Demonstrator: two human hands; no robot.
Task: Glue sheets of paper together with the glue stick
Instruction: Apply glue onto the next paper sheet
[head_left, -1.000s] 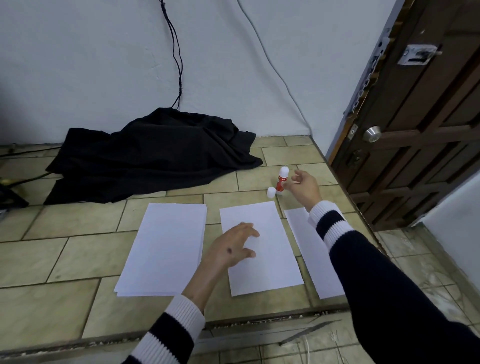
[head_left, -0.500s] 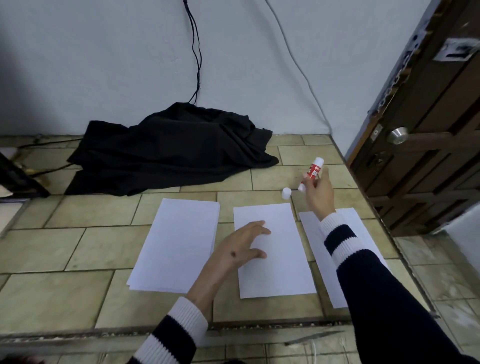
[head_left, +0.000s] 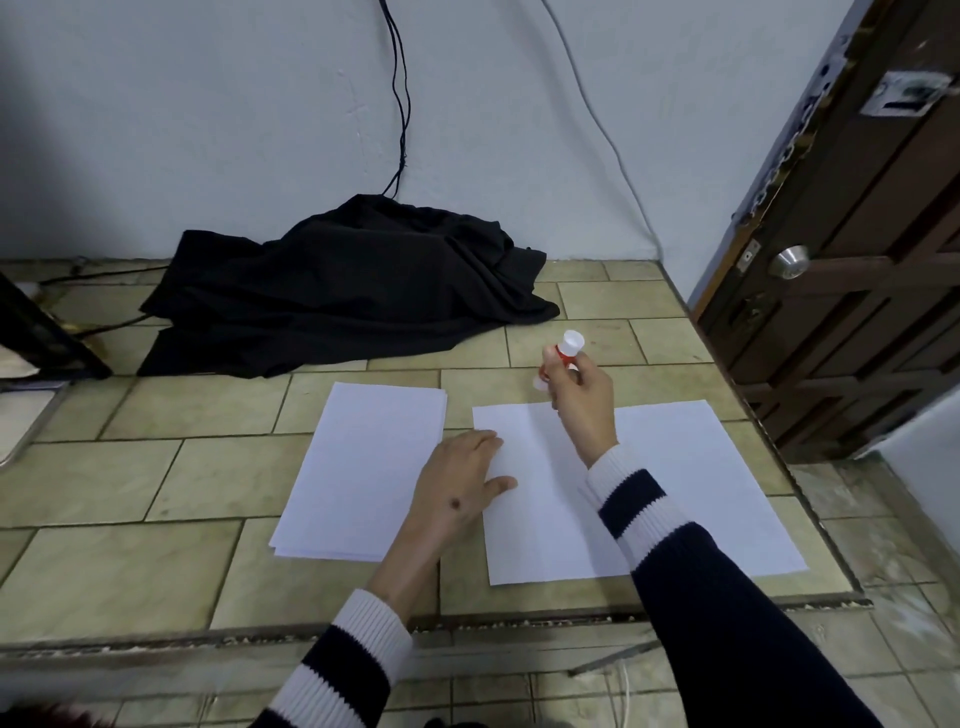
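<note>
Three lots of white paper lie on the tiled surface: a stack (head_left: 363, 467) on the left, a single middle sheet (head_left: 545, 519), and a right sheet (head_left: 701, 467) partly under my right arm. My left hand (head_left: 457, 493) rests flat on the middle sheet's left edge, fingers straight. My right hand (head_left: 582, 395) grips the red and white glue stick (head_left: 561, 356) in the air just beyond the middle sheet's far edge. The stick is tilted, its white upper end pointing up and to the right.
A crumpled black cloth (head_left: 353, 301) lies against the wall behind the papers, with cables (head_left: 397, 104) hanging above it. A brown door (head_left: 857, 234) with a metal knob (head_left: 788, 261) stands at right. The tiled surface drops off at its front edge (head_left: 415, 626) and right edge.
My right hand has lifted the glue stick off the tiles and brought it nearer, over the far edge of the middle sheet. My left hand stays on that sheet.
</note>
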